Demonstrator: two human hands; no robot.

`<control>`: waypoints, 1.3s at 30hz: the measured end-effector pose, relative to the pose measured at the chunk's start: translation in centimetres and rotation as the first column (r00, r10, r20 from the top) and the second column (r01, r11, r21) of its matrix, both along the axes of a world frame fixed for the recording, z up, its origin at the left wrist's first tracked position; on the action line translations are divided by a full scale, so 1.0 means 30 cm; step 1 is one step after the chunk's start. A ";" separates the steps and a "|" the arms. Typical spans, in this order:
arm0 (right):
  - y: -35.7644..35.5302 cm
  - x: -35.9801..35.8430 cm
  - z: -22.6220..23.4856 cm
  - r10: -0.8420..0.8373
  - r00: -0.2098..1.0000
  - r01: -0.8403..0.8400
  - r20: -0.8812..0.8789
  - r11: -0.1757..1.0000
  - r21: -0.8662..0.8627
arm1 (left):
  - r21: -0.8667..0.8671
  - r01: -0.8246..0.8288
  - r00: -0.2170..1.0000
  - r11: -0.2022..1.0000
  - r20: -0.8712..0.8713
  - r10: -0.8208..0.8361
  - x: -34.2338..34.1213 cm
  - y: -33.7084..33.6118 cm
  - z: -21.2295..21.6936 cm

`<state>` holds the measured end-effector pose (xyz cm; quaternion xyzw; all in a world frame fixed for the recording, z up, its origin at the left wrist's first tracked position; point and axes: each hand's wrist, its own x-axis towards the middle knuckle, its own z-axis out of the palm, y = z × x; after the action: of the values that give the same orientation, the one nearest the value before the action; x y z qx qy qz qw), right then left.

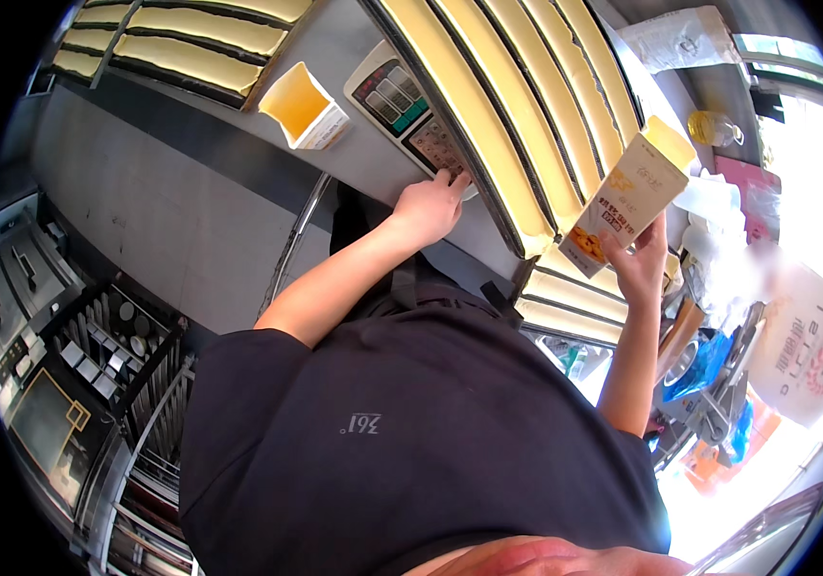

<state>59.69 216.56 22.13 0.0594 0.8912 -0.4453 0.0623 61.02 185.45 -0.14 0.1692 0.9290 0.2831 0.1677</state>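
My right hand [640,264] is closed round the lower part of a tall beige carton [627,204] with printed sides. The carton leans over the near right corner of a dark baking tray [488,158], and its far end is open, with a yellow inside. Long channels in that tray hold a smooth, pale yellow filling [517,58]. My left hand [430,206] reaches to the keypad of a digital scale [402,106], fingers stretched out at the keys beside the tray's edge. The tray partly covers the scale. Nothing shows in the left hand.
A second opened carton [308,120], yellow inside, stands left of the scale. Another filled tray [195,38] lies at the far left, and one more [574,298] sits below the right hand. Plastic bags [680,38], an oil bottle [714,128] and a large white container [805,346] are to the right.
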 end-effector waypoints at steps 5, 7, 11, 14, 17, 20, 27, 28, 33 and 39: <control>0.013 -0.018 -0.005 0.058 0.998 -0.058 0.022 0.998 -0.001 | 0.096 -0.062 0.994 0.993 0.095 0.053 -0.010 -0.024 0.069; 0.026 -0.032 -0.009 0.082 0.996 -0.082 0.028 0.996 0.015 | 0.121 0.123 0.936 0.985 0.315 -0.156 -0.043 -0.055 0.127; 0.039 -0.067 -0.006 0.105 0.991 -0.110 0.084 0.992 0.054 | 0.518 0.003 0.901 0.855 0.370 -0.227 -0.085 -0.013 0.347; 0.040 -0.091 0.006 0.109 0.985 -0.116 0.132 0.992 0.050 | 0.690 -0.141 0.915 0.710 0.365 -0.173 -0.118 0.097 0.450; 0.067 -0.111 -0.010 0.121 0.978 -0.130 0.170 0.990 0.046 | 0.768 -0.246 0.857 0.591 0.457 -0.236 -0.147 0.212 0.468; 0.067 -0.134 -0.013 0.117 0.972 -0.134 0.203 0.989 0.069 | 0.798 -0.248 0.811 0.549 0.481 -0.332 -0.189 0.226 0.509; 0.075 -0.148 -0.013 0.122 0.953 -0.146 0.276 0.987 0.070 | 0.802 -0.256 0.803 0.540 0.487 -0.344 -0.169 0.283 0.441; 0.078 -0.150 -0.016 0.122 0.953 -0.145 0.276 0.987 0.067 | 0.802 -0.249 0.815 0.543 0.477 -0.330 -0.166 0.290 0.435; 0.082 -0.147 -0.016 0.113 0.955 -0.138 0.274 0.987 0.077 | 0.728 -0.220 0.792 0.649 0.522 -0.317 -0.192 0.263 0.505; 0.097 -0.123 -0.060 0.099 0.990 -0.096 0.103 0.995 -0.035 | 0.707 -0.155 0.825 0.690 0.477 -0.302 -0.241 0.221 0.621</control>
<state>56.00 219.46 20.33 0.0380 0.8818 -0.4514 0.1316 53.80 192.06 18.48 0.1695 0.6427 0.6526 0.3637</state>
